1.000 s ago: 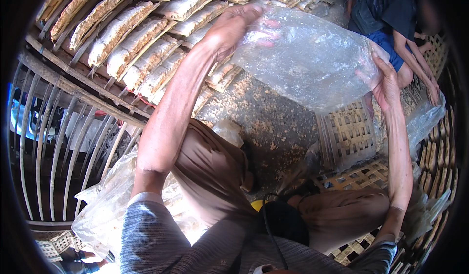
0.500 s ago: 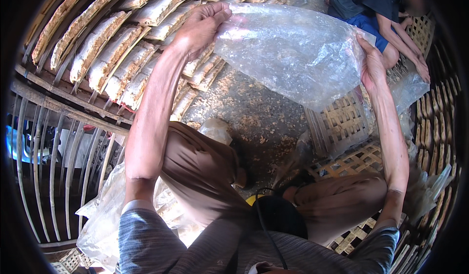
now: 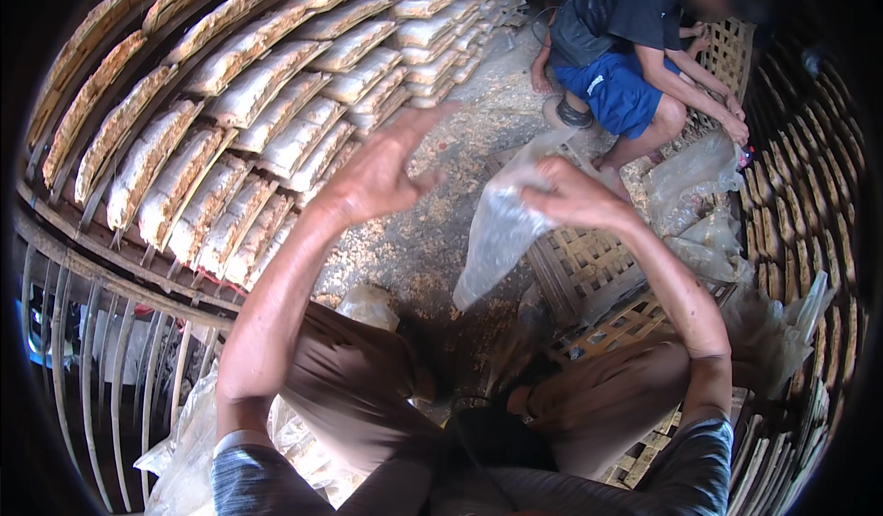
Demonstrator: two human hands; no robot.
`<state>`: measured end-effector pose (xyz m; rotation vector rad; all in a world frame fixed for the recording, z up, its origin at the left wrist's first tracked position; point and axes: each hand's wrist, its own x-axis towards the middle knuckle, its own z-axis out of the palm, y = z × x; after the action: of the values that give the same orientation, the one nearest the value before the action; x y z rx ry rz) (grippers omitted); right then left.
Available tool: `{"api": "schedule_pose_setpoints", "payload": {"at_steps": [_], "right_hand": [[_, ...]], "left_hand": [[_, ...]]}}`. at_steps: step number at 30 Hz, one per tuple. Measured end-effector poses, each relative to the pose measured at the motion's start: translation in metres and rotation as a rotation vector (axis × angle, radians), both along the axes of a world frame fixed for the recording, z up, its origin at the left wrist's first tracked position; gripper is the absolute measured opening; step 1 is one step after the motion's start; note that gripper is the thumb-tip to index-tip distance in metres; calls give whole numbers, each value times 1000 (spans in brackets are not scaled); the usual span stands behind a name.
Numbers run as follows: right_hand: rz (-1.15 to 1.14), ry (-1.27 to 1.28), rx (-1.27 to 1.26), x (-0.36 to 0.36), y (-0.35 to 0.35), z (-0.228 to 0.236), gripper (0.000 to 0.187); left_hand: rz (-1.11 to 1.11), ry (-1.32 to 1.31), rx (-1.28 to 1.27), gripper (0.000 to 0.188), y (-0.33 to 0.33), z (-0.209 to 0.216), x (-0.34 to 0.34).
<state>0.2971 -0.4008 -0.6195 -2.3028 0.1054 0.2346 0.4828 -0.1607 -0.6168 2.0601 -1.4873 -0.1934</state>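
A clear plastic sheet (image 3: pixel 506 226), perhaps a bag, hangs crumpled from my right hand (image 3: pixel 581 194), which pinches its upper edge. The sheet's lower end dangles above the crumb-strewn floor. To its left, my left hand (image 3: pixel 382 176) is apart from the plastic, blurred by motion, its fingers spread and nothing in them. It is nearest to the stacked rows of pale, crumbly-edged slabs (image 3: pixel 303 120) on slats at the left.
A co-worker (image 3: pixel 625 65) in blue shorts sits at the upper right, hands by a woven panel (image 3: pixel 733 56). Loose plastic (image 3: pixel 694 203) lies below them. Woven bamboo (image 3: pixel 589 263) is near my right knee; more slab rows (image 3: pixel 800 212) line the right, slatted bamboo (image 3: pixel 101 369) the left.
The sheet, stretched between both hands before, has left my left hand and now hangs folded from my right, which has moved leftward. My view has shifted, showing more of the co-worker.
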Motion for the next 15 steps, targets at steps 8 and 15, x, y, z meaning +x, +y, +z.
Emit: {"api": "schedule_pose_setpoints", "payload": {"at_steps": [8,15], "right_hand": [[334,-236,-164,-12,8,0,13],[396,-232,-3,-26,5,16,18]], "left_hand": [[-305,-250,215,37,-18,-8,-36],[-396,111,-26,43,-26,10,-51]]}}
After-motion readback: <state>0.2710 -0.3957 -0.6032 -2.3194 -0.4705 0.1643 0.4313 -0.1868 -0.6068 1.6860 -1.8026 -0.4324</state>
